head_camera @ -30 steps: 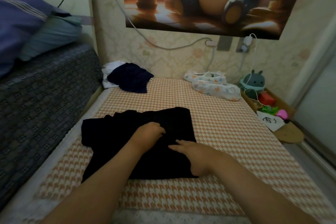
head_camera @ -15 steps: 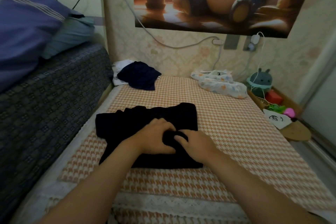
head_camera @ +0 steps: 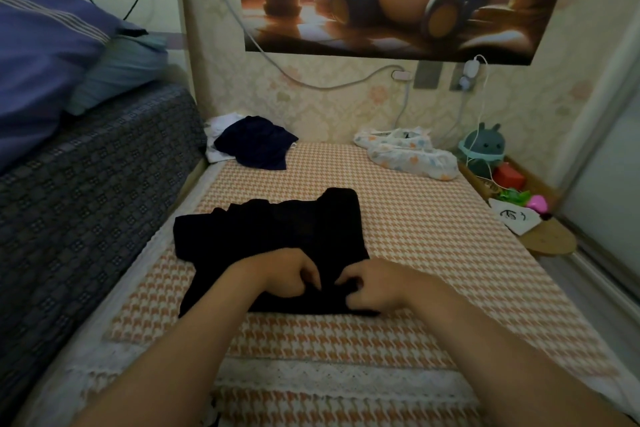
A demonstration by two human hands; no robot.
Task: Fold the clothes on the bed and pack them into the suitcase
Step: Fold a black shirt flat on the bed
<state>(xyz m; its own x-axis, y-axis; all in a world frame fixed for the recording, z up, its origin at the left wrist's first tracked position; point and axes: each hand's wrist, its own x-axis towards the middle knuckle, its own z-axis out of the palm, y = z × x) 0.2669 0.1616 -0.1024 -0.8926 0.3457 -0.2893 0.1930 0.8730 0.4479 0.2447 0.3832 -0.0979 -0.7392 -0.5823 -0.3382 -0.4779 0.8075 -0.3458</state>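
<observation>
**Black garment mid-fold, both hands on its near part**

Black garment lies partly folded across the middle of the bed, close to you. Your left hand and right hand sit side by side on its near part, almost touching. The fingers of both curl into the cloth and pinch a bunch of it between them.

You are on the folding step, with packing not yet begun; no suitcase is in view. The next move probably calls for lifting that pinched cloth and carrying it over evenly, both hands together, so the fold stays square.

A second ago your hands lay apart and the right one was flat. Since then they have closed together, drawn nearer to you, and clenched.

A navy garment on a white one waits unfolded at the far left.
</observation>
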